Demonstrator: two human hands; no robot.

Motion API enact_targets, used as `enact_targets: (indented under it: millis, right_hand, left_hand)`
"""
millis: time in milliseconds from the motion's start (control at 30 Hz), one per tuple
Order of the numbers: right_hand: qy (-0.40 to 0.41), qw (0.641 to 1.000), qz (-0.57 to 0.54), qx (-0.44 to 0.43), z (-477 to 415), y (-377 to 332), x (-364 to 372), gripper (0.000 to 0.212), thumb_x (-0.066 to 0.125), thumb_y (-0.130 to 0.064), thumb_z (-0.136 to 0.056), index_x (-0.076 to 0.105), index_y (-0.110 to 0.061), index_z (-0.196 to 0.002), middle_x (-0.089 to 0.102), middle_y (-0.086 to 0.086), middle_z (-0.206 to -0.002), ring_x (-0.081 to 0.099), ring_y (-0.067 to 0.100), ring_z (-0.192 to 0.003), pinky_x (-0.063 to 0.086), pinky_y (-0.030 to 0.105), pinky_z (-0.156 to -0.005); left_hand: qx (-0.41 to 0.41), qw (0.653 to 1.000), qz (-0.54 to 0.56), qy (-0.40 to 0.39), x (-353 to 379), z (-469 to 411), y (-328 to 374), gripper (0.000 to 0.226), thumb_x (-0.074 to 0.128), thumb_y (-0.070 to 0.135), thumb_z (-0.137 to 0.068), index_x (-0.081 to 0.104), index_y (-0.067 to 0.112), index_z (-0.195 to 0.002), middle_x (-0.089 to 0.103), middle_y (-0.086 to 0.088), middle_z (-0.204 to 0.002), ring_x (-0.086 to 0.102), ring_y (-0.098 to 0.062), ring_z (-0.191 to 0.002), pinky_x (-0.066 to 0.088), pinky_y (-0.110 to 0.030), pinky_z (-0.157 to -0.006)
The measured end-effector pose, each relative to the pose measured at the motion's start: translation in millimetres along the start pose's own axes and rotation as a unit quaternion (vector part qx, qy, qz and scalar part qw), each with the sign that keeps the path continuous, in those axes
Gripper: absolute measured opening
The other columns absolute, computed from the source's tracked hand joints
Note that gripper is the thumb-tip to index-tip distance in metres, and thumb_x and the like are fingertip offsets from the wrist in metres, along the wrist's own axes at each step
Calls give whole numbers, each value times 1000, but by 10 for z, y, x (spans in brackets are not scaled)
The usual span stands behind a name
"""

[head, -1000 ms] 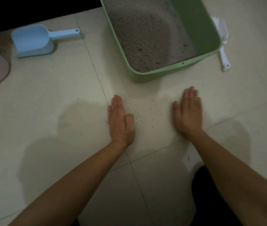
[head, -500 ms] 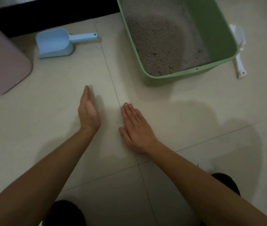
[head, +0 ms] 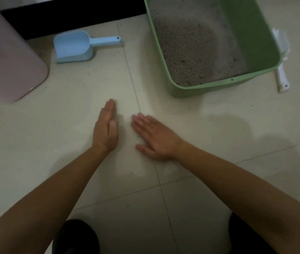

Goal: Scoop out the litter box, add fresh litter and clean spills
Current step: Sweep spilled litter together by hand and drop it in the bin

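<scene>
While the left hand (head: 106, 131) stays straight on its edge, the right hand (head: 154, 139), flat and palm-down, has slid closer across the floor (head: 68, 147). Neither grips anything.

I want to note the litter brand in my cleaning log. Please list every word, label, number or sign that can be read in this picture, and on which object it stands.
No text can be read.
The green litter box, the blue scoop, the white scoop and the pink bin show only plain surfaces. The picture is dim and a little blurred, so very small print could be missed.
</scene>
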State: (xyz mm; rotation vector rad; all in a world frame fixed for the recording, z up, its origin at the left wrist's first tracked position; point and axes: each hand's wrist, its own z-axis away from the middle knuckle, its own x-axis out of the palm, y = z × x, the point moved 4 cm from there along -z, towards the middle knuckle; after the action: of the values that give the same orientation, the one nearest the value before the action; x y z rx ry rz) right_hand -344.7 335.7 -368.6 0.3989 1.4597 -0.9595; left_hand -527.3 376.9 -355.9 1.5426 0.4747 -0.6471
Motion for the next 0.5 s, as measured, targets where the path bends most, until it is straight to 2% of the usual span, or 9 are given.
enact_targets:
  millis: [100, 167, 267, 400, 500]
  right_hand:
    - [-19, 997, 9, -76, 262, -207, 106, 72, 30, -50, -102, 15, -4, -155, 10, 14, -163, 3, 25, -151, 9, 41, -122]
    - [-10, 996, -9, -84, 382, -189, 64, 70, 33, -46, -102, 17, -3, -154, 10, 14, -163, 4, 24, -151, 9, 40, -123]
    - [40, 998, -43, 17, 490, 126, -89, 71, 37, -46, -101, 18, -2, -154, 11, 16, -162, 4, 25, -151, 10, 41, -123]
    - [28, 989, -31, 145, 663, 622, -206, 82, 28, -60, -98, 5, -7, -156, 0, 13, -164, -6, 20, -151, 7, 40, -123]
    - [30, 976, -33, 214, 733, 816, -259, 90, 25, -69, -94, 4, -8, -156, 3, 12, -164, -5, 21, -151, 3, 38, -123]
  left_hand:
    - [16, 999, -24, -19, 22, -8, 4, 68, 22, 30, -89, 33, -4, -147, 35, -20, -152, 32, -32, -143, 24, -49, -118]
    - [37, 997, -54, -30, 67, 0, 25, 68, 22, 30, -89, 31, -6, -147, 31, -22, -153, 28, -33, -144, 18, -45, -120]
    - [59, 991, -95, -70, 160, -79, 96, 70, 22, 29, -88, 24, -4, -150, 22, -20, -157, 18, -30, -148, 9, -38, -122]
    - [74, 980, -143, -120, 295, -408, 246, 76, 18, 37, -86, 17, 1, -153, 12, -16, -161, 6, -25, -150, 2, -37, -123]
    - [73, 968, -178, -161, 431, -623, 385, 81, 11, 44, -84, 16, 2, -154, 12, -16, -162, 5, -25, -150, -2, -38, -122]
